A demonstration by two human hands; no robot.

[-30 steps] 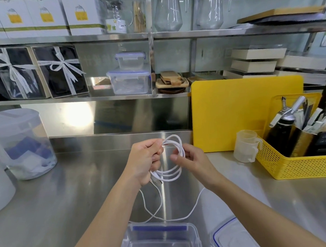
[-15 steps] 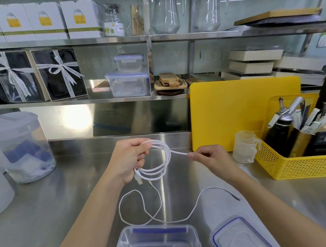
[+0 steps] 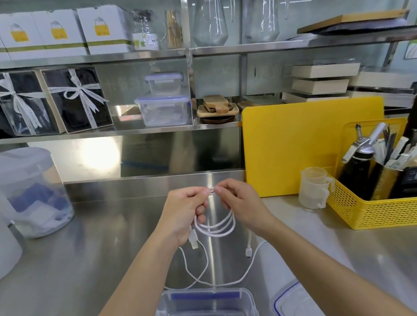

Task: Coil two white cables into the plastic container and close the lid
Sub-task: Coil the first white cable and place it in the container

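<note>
I hold a white cable (image 3: 216, 227) in loops above the steel counter. My left hand (image 3: 183, 212) grips the top of the coil, and my right hand (image 3: 238, 202) pinches the same strands right beside it. Several loops hang below my fingers. One plug (image 3: 193, 240) dangles under my left hand, another plug (image 3: 248, 252) hangs under my right. Loose white cable (image 3: 209, 279) lies on the counter below. The open clear plastic container (image 3: 207, 307) sits at the bottom centre. Its blue-rimmed lid (image 3: 297, 305) lies flat to its right.
A yellow cutting board (image 3: 310, 147) leans at the back right. A clear measuring cup (image 3: 313, 188) and a yellow basket (image 3: 384, 206) of tools stand at the right. A round lidded tub (image 3: 28, 191) stands at the left. Shelves behind hold boxes and containers.
My right hand has come back in to meet my left, bringing another stretch of cable onto the coil. The free end has been drawn up off the counter.
</note>
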